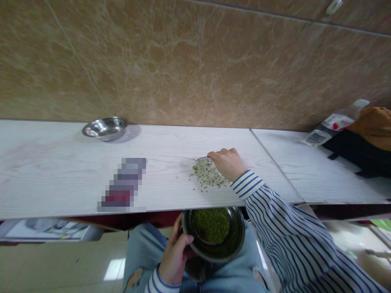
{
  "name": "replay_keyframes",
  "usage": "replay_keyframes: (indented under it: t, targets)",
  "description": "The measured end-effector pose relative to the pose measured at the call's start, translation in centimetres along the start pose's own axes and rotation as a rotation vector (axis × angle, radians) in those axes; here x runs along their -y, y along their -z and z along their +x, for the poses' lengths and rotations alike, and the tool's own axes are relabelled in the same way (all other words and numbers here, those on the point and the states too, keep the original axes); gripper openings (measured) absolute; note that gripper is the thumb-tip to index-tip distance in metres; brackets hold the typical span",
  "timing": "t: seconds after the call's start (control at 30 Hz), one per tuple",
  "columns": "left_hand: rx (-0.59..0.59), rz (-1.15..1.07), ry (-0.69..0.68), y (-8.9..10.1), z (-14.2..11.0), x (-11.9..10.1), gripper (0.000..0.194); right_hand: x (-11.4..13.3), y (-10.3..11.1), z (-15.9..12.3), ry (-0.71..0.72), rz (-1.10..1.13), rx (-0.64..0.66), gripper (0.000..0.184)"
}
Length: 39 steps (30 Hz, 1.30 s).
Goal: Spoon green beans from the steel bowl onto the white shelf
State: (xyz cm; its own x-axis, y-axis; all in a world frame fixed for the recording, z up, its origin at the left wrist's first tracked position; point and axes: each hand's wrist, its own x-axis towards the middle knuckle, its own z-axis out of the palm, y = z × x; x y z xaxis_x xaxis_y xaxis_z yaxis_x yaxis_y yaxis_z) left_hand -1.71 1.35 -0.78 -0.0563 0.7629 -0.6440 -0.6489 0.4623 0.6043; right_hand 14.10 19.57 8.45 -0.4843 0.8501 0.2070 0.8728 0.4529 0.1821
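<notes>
My left hand (175, 254) grips the rim of a steel bowl (236, 246) that holds green mung beans (210, 225), kept over my lap just below the table's front edge. My right hand (227, 162) rests on the white table (61, 175) with curled fingers, at the far right side of a small scattered pile of green beans (206, 175). A thin metal rim or utensil (201, 158) shows by its fingertips; I cannot make out what it is. The right sleeve is white with blue stripes.
An empty steel bowl (105, 128) stands at the back left by the brown tiled wall. A blurred-out flat object (125, 183) lies left of the bean pile. At the far right lie a plastic bottle (334, 124) and dark and orange cloth (366, 138).
</notes>
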Motion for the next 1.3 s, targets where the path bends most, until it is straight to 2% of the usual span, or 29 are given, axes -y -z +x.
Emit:
replay_keyframes:
  t: [0.5,0.7,0.8,0.93,1.07,1.2,1.3]
  targets:
    - [0.019,0.016,-0.017,0.2,-0.4,-0.1,0.073,0.7,1.3,-2.0,0.254,0.090,-0.034,0.024]
    - [0.028,0.019,-0.038,0.0,-0.7,-0.4,0.070,0.5,1.8,-3.8,0.298,0.095,-0.043,0.026]
    - [0.031,0.022,-0.033,-0.1,-0.7,-0.4,0.071,0.5,2.0,-4.0,0.257,0.111,-0.060,0.025]
    - [0.028,0.010,-0.029,0.0,-0.8,-0.4,0.070,0.7,1.8,-2.5,0.153,0.084,-0.066,0.024]
    - [0.033,0.012,-0.022,0.2,-0.9,-0.4,0.070,1.1,1.1,0.6,0.065,0.014,-0.028,0.026]
    - [0.035,-0.019,-0.019,0.7,-0.8,-0.4,0.071,1.7,0.1,3.6,0.064,0.008,-0.009,0.025]
    - [0.048,-0.036,-0.004,1.1,-0.6,-0.6,0.071,2.3,-0.5,4.8,0.104,0.015,0.013,0.024]
